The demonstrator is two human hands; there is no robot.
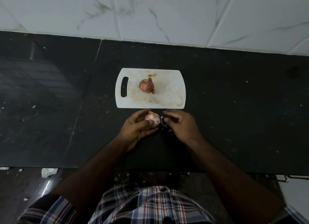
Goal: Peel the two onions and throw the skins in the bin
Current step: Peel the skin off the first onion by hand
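My left hand (138,127) grips a pale pink, partly peeled onion (153,117) just in front of the cutting board, thumb across its front. My right hand (181,125) is right beside it, fingers curled and pinching a strip of onion skin (162,122) that hangs off the onion's right side. A second onion (147,85), still in its red-brown skin, lies on the white cutting board (168,96). A small flake of dry skin (152,75) lies on the board behind it. No bin is in view.
The board sits on a dark stone counter (234,107) backed by a white marbled tile wall (150,15). Below the counter's front edge, a crumpled white scrap (48,172) lies on the floor at left. A metal handle (284,178) shows at lower right.
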